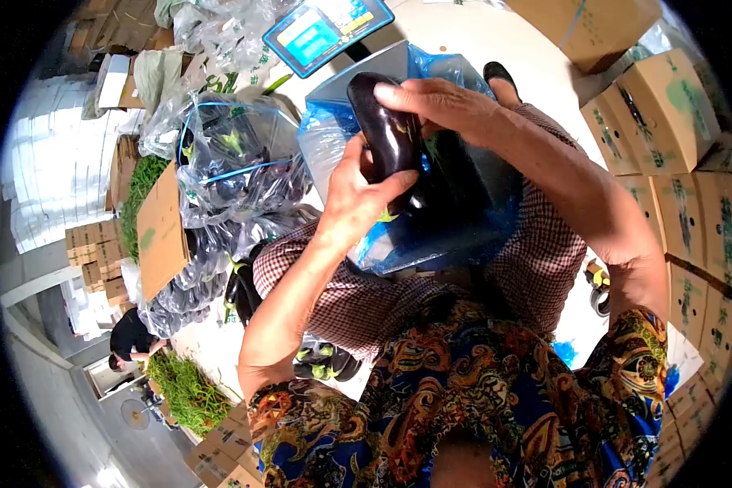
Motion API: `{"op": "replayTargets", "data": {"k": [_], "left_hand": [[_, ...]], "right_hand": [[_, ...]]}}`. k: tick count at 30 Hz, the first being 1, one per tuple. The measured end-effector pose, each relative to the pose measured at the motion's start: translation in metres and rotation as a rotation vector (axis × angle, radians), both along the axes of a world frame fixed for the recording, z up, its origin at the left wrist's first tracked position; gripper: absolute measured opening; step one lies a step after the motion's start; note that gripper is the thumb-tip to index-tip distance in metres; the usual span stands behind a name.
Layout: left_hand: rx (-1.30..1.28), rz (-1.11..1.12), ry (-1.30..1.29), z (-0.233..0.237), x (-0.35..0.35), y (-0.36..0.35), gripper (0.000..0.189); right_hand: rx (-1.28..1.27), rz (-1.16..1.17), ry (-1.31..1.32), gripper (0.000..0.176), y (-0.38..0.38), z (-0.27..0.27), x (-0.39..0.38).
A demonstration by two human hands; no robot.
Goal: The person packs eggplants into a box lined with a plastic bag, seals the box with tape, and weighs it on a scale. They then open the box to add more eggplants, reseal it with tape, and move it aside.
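Both my hands are closed around one large, shiny dark purple eggplant held over a container lined with blue plastic. My left hand grips its lower part, thumb across the skin. Near its upper end, my right hand presses with the thumb on top; its other fingers are partly hidden. Inside the liner, in shadow, lie more dark eggplants. A bit of green stem end shows below my left hand. Just beyond the container stands a scale display with a lit screen.
Clear plastic bags of eggplants are piled on the left beside a cardboard flap. Loose eggplants lie near my legs. Stacked cardboard boxes line the right. Far left, a person in black bends near green peppers.
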State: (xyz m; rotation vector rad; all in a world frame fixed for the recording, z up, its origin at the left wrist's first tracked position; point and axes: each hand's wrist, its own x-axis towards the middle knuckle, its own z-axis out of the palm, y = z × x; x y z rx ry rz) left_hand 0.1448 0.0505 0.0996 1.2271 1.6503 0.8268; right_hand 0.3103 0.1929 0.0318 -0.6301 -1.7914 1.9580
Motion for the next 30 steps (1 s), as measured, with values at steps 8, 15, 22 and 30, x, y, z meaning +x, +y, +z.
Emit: {"op": "replayTargets", "data": {"k": [8,15,22,30], "left_hand": [[-0.115,0.235,-0.831,-0.075,-0.001,0.016,0.040],[-0.122,0.328,-0.585,-0.170,0.028,0.044,0.048],[0.002,0.241,-0.288,-0.198,0.037,0.053,0.053],[0.207,0.178,0.025,-0.222,0.051,0.055,0.073]], "right_hand": [[0.634,0.008,-0.525,0.044,0.022,0.020,0.001],[0.808,-0.079,-0.809,0.034,0.021,0.011,0.008],[0.998,0.198,-1.008,0.035,0.011,0.009,-0.006],[1.443,0.492,-0.768,0.038,0.018,-0.045,-0.020]]}}
